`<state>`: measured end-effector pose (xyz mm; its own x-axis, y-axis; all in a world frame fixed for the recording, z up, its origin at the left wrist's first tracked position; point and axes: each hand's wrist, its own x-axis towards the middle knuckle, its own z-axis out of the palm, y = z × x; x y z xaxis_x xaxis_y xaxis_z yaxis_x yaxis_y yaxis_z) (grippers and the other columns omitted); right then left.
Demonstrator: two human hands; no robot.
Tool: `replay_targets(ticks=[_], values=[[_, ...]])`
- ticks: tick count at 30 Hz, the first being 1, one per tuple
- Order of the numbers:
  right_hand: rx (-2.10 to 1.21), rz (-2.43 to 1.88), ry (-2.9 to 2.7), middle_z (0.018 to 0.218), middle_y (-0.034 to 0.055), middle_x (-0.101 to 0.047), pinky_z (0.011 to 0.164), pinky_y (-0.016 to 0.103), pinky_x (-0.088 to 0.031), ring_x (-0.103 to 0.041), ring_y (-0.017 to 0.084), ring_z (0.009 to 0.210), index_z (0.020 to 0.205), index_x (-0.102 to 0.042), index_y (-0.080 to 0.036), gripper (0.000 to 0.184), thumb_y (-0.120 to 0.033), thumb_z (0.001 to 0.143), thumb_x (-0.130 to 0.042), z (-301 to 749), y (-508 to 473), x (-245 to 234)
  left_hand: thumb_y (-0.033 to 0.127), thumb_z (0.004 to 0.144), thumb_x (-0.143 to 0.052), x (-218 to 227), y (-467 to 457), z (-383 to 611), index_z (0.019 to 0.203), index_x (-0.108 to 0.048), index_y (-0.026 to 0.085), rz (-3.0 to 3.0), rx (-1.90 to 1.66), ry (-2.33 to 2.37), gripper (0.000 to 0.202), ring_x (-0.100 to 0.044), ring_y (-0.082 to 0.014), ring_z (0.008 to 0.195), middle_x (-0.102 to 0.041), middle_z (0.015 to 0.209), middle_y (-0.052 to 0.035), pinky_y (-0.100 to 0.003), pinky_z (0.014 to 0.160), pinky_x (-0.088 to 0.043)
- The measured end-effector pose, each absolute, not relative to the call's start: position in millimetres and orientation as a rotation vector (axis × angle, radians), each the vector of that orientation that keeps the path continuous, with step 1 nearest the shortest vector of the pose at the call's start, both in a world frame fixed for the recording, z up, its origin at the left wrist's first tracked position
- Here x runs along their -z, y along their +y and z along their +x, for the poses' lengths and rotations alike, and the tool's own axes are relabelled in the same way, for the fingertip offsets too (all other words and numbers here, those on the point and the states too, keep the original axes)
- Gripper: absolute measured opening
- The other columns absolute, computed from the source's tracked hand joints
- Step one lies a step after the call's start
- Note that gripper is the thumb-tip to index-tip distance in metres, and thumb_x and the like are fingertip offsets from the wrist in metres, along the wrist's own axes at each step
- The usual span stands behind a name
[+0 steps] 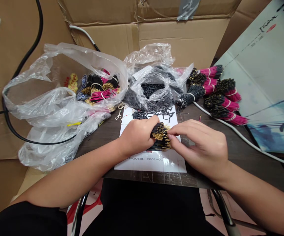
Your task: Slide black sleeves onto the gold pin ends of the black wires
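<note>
My left hand (140, 134) is wrapped around a bundle of black wires (158, 131) whose gold ends face me and to the right. On the bundle's right side, the thumb and forefinger of my right hand (196, 142) pinch together at the gold tip of one wire; the tip itself is mostly covered by the fingers. Beneath the bundle lie more black wires with gold tips (165, 144), resting on a white printed sheet (144, 165). Just beyond my hands, loose short black tubes (166, 114) are scattered on the sheet.
Behind the sheet stands an open clear bag (154, 98) of black tubes. A plastic bag (65, 101) at left holds tied bundles (104, 95). Pink-and-black bundles (227, 103) lie at right, by a white cable (242, 139). Rubber bands (119, 111) sit beside the sheet. Cardboard (181, 42) walls the back.
</note>
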<state>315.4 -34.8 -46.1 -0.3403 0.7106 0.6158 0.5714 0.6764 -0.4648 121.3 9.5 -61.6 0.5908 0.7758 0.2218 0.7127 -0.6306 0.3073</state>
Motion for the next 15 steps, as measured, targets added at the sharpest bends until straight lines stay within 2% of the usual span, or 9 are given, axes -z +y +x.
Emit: replay_targets(ticks=[10, 15], values=[[-0.253, -0.931, -2.078, 0.091, 0.0028, -0.069, 0.08, 0.03, -0.052, -0.063, 0.013, 0.084, 0.098, -0.065, -0.019, 0.025, -0.008, 0.076, -0.065, 317.4, -35.0, 47.2, 0.022, 0.077, -0.051, 60.3, 8.6, 122.4, 0.092, -0.054, 0.017, 2.599, -0.479, 1.242, 0.016, -0.063, -0.0167, 0.071, -0.065, 0.077, -0.0001, -0.024, 0.061, -0.04], [-0.253, -0.896, -2.041, 0.091, 0.0025, -0.07, 0.079, 0.03, -0.054, -0.064, 0.013, 0.082, 0.103, -0.064, -0.019, 0.03, -0.009, 0.076, -0.069, 317.2, -35.2, 44.0, 0.025, 0.079, -0.052, 59.5, 5.8, 123.6, 0.082, -0.052, 0.016, 2.411, -0.597, 1.069, 0.009, -0.053, -0.0105, 0.06, -0.058, 0.069, 0.0009, -0.021, 0.057, -0.036]])
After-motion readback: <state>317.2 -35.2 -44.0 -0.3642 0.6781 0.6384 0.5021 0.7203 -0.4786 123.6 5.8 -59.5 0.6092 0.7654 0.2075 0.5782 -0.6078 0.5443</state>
